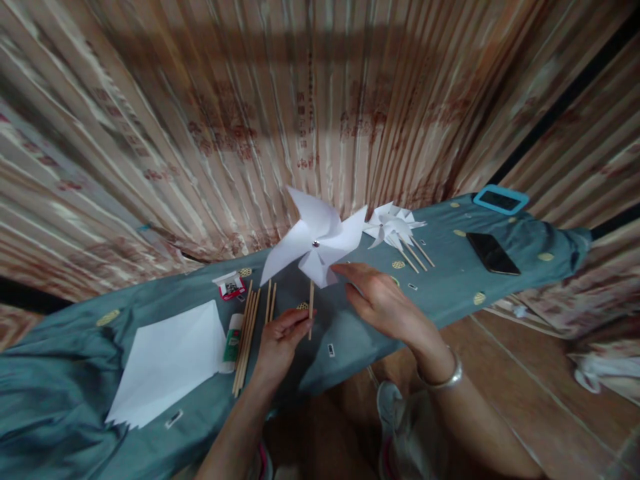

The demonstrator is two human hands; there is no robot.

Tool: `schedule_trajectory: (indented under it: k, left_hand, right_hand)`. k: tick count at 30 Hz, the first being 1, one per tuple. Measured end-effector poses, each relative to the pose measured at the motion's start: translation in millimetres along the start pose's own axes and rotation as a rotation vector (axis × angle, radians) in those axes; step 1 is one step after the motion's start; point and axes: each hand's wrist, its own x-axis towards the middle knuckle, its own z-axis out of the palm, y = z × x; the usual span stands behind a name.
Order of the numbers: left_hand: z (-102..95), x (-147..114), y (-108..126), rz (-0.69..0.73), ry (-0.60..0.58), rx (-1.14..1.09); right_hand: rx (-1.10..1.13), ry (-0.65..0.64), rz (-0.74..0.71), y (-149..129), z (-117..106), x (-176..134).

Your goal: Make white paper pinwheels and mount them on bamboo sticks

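Note:
A white paper pinwheel (330,230) with a silver pin at its centre is held upright over the cloth-covered table. My left hand (280,343) pinches its thin wooden stick between thumb and fingers. My right hand (385,303), wearing a bracelet at the wrist, is beside the lower right blade. Its index finger is stretched out to the paper's edge, and the other fingers are partly curled with nothing held. Whether the fingertip presses the blade or only hovers at it, I cannot tell.
On the green cloth (350,333) lie stacked white paper sheets (170,360), a glue stick (232,343), wooden sticks (246,340) and a small red box of pins (232,287). Finished pinwheels (393,223), a dark phone (493,253) and a blue-framed device (500,199) lie rightward. A curtain (310,100) hangs behind.

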Motion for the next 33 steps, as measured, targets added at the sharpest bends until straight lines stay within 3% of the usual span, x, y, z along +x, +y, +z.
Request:
schedule_trajectory:
  k: [4, 10, 14, 16, 18, 23, 28, 30, 33]
  left_hand:
    - [0.9, 0.8, 2.8, 0.032, -0.005, 0.006]
    - [-2.9, -5.2, 13.9, -0.008, -0.029, 0.064]
    - [-3.5, -5.5, 11.6, 0.000, -0.019, 0.054]
    - [-2.0, -4.0, 7.6, 0.004, -0.025, 0.042]
    - [0.1, -2.3, 3.5, 0.005, -0.029, 0.024]
    - [2.6, -0.1, 0.0, 0.014, -0.035, 0.016]
    - [0.7, -0.3, 2.8, 0.027, -0.062, 0.027]
    - [0.7, -0.7, 3.2, 0.028, -0.072, 0.043]
    - [2.7, -0.5, 2.4, 0.007, -0.059, 0.018]
  right_hand:
    - [0.097, -0.137, -0.106, -26.8, -1.3, -8.2]
    - [0.158, -0.120, 0.025, -39.1, -34.1, -12.2]
    - [0.160, 0.088, 0.119, -28.1, -43.2, -9.7]
    - [0.072, 0.241, 0.144, -18.5, -36.2, -6.2]
    - [-0.026, 0.284, 0.092, -8.4, -24.4, -2.1]
    - [-0.008, 0.042, 0.006, -2.5, -4.5, -0.2]
    - [0.240, -0.206, -0.087, -27.4, -20.1, -7.9]
    - [0.311, -0.257, -0.079, -31.4, -25.5, -8.2]
    - [0.248, -0.300, 0.013, -23.6, -21.7, -4.5]
